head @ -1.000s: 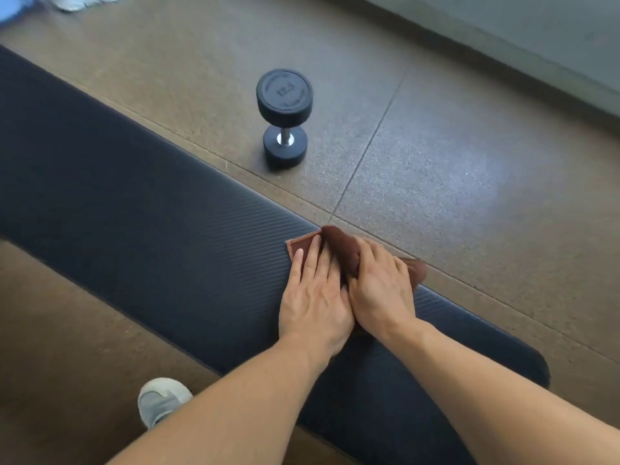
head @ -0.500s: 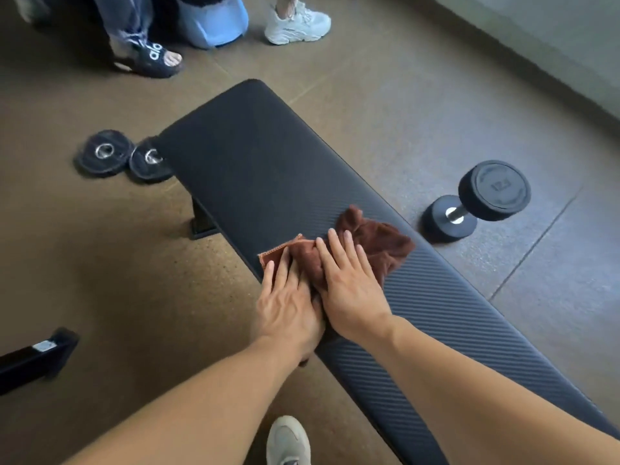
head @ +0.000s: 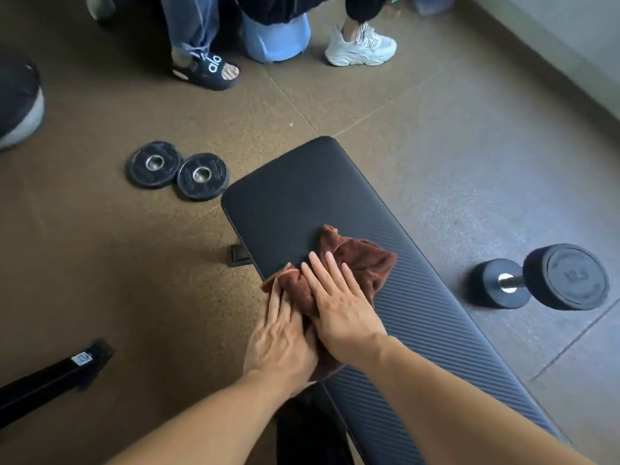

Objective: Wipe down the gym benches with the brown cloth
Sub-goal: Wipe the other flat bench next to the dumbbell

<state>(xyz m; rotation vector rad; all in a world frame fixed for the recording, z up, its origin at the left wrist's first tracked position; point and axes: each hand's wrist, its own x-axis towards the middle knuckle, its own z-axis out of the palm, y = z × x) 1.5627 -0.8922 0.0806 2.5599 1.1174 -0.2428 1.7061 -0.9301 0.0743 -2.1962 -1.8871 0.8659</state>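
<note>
The brown cloth (head: 355, 263) is lying bunched at the middle of the frame, on the near-left edge of the black padded counter (head: 419, 313), which is running from the centre toward the lower right. The cloth is being pressed flat by both hands side by side. The right hand (head: 342, 307) is being laid on top of it with its fingers (head: 322, 266) straight and spread narrowly; nothing is being gripped. The left hand (head: 283, 340) is being held just beside it, touching it, with straight fingers resting on the cloth's left corner at the counter's edge.

Two black weight plates (head: 177, 169) are lying overlapped on the brown floor (head: 100, 263) at the left of the counter's far end. A black dumbbell (head: 540, 280) is resting on the floor at the right of the frame. At the top, a black sandal (head: 208, 70), a white sneaker (head: 360, 45) and a blue stool (head: 275, 38) are being shown.
</note>
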